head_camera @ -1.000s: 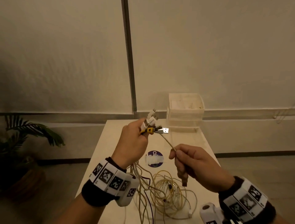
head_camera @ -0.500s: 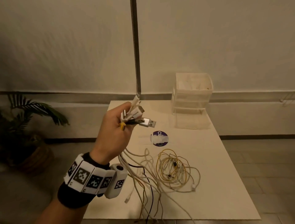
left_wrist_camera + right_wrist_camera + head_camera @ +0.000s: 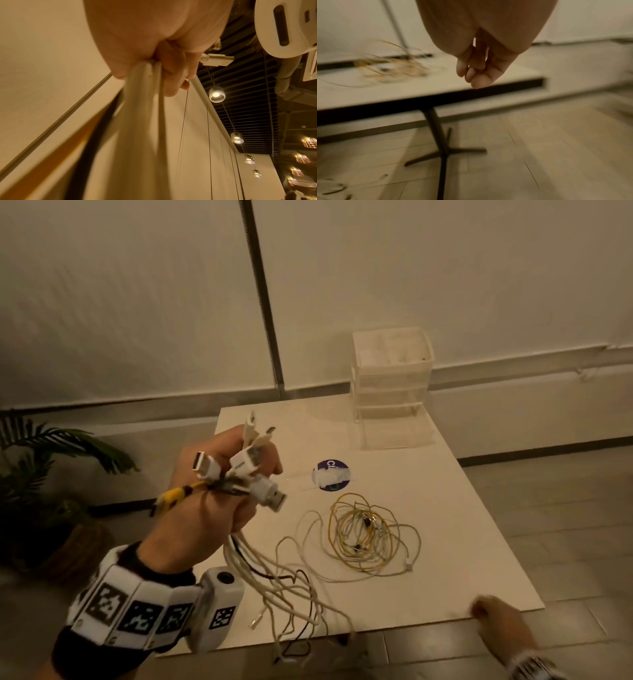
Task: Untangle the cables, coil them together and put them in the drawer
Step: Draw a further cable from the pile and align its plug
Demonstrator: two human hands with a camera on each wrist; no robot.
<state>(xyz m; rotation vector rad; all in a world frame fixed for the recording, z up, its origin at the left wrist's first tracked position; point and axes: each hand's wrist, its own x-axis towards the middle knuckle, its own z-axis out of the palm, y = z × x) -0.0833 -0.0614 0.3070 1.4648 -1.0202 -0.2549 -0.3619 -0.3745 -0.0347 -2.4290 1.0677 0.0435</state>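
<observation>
My left hand (image 3: 236,491) is raised over the table's left side and grips a bunch of cable ends (image 3: 246,470): white USB plugs and one yellow plug. Their white, black and yellow cables (image 3: 287,587) hang from the fist, trail over the table (image 3: 462,525) and drop past its front edge. The left wrist view shows the fingers (image 3: 171,70) curled round the cables (image 3: 137,121). A loose tangle of yellow and white cable (image 3: 363,535) lies mid-table. My right hand (image 3: 493,614) hangs by the table's front right corner, fingers (image 3: 477,73) loosely curled, holding nothing. The translucent drawer unit (image 3: 390,385) stands at the far edge, its bottom drawer (image 3: 390,436) pulled out.
A round purple sticker with white tape (image 3: 331,475) is on the table between my left hand and the drawers. A potted plant (image 3: 41,474) stands on the floor at left. The table's dark pedestal leg (image 3: 440,135) shows under the top, and cable ends (image 3: 334,188) lie on the floor.
My right hand has let go of the cable it pinched and dropped to the table's front right corner. My left hand has lifted and turned the bunch of plugs.
</observation>
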